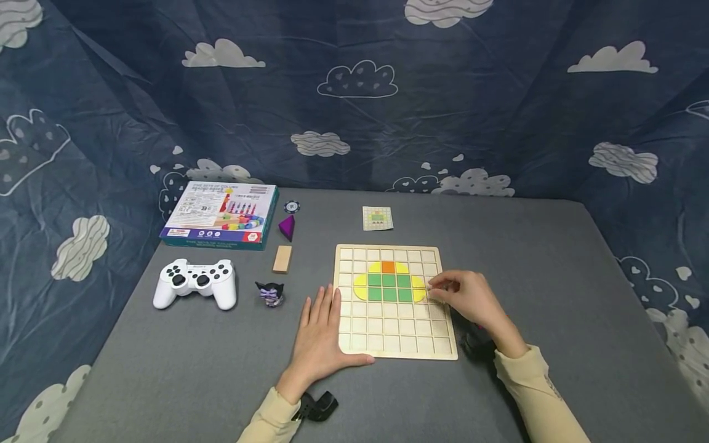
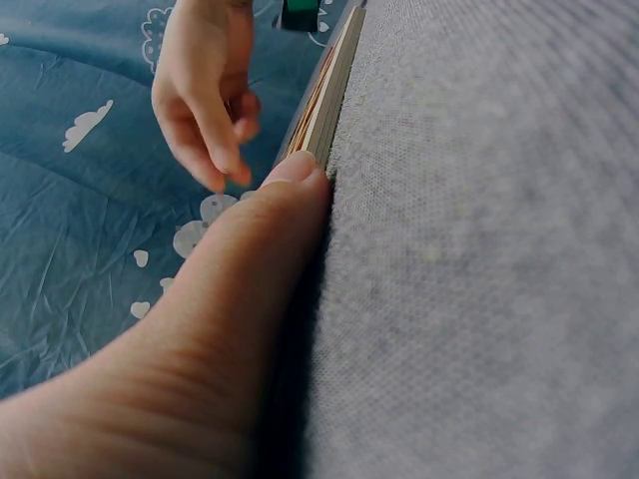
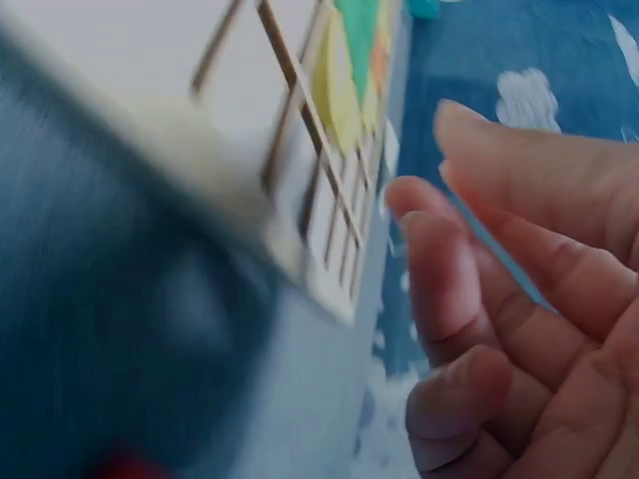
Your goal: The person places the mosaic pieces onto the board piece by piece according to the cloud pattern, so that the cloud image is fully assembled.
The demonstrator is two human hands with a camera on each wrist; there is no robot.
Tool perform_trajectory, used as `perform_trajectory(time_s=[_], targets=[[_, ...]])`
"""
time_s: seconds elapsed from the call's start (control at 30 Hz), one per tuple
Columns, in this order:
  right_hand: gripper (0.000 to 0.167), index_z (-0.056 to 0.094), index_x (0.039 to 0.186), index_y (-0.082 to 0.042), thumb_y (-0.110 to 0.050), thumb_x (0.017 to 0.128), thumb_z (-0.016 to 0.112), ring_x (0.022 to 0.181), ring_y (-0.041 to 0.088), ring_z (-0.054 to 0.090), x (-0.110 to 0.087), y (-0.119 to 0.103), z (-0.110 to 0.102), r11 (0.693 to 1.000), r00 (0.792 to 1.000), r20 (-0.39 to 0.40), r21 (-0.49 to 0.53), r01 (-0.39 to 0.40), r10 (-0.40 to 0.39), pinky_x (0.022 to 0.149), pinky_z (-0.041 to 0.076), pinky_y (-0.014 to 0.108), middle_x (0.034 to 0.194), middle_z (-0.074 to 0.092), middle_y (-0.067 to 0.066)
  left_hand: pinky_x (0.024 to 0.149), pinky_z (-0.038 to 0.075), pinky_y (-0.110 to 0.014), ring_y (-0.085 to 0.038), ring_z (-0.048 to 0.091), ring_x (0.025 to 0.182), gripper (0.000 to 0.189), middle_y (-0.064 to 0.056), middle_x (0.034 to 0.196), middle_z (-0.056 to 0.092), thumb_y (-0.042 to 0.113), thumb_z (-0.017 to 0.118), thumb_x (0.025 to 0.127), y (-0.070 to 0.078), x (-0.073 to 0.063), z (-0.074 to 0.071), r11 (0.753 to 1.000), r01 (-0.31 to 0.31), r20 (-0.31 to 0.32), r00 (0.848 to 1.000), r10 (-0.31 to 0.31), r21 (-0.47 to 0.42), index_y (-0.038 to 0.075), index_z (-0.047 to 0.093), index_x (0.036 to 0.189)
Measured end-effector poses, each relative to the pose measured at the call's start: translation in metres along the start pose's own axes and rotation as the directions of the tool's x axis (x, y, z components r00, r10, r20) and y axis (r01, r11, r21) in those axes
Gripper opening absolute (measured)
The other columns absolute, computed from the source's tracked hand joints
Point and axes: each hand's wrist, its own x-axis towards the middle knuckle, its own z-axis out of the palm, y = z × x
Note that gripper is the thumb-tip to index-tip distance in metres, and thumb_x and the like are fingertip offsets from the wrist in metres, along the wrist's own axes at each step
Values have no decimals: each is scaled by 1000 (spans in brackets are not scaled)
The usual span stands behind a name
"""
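A square wooden grid board (image 1: 399,344) lies on the grey table. Green square tiles (image 1: 390,295), an orange square tile (image 1: 388,267) and rounded yellow tiles (image 1: 360,293) form a patch in its upper middle. My left hand (image 1: 316,347) rests along the board's left edge with straight fingers; its thumb (image 2: 265,230) lies against the near edge. Over the board's right side hovers my right hand (image 1: 468,298), beside the rightmost yellow tiles. Its fingers are loosely bent, and in the right wrist view nothing shows between thumb and index finger.
A small pattern card (image 1: 378,218) lies beyond the board. To the left are a boxed game (image 1: 218,215), a white game controller (image 1: 195,283), a poker chip (image 1: 292,207), a purple pyramid (image 1: 287,227), a wooden block (image 1: 282,259) and a small dark figurine (image 1: 270,294).
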Motion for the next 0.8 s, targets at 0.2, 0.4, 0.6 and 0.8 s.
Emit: perform_trajectory(time_s=[0.2,0.4,0.6,0.8], targets=[[21,72,93,-21,-40,85,69,50,7,50,-18,74,-2,993,971,-221,-91,77,-96,38,38,27,72,63,-13,112,1,-46,-29,2,143,137,-18,156,9,90,53,57,0,-1,-2,1000,1,6,1000,-1,8,-1,11,150],[13,73,90,-9,-18,81,77,49,14,48,-46,54,-28,995,988,-152,-82,-49,37,40,38,31,67,62,-6,112,2,-47,-29,2,143,137,-18,156,10,90,53,57,-1,-1,-2,1000,3,-3,1000,-2,8,-1,12,150],[21,73,88,-4,-20,76,80,59,11,53,-56,43,-35,984,992,-50,-137,-118,112,54,41,29,70,62,-6,112,2,-47,-29,2,143,137,-19,156,10,91,51,57,-1,-1,-1,1000,2,-9,1000,-2,14,-1,12,150],[21,74,86,-4,-20,75,81,65,15,59,-59,38,-31,971,985,-60,-165,-172,165,59,46,37,72,64,-4,112,1,-47,-30,2,143,137,-19,156,10,89,54,57,1,0,-1,1000,0,-2,1000,0,-1,-1,12,150]])
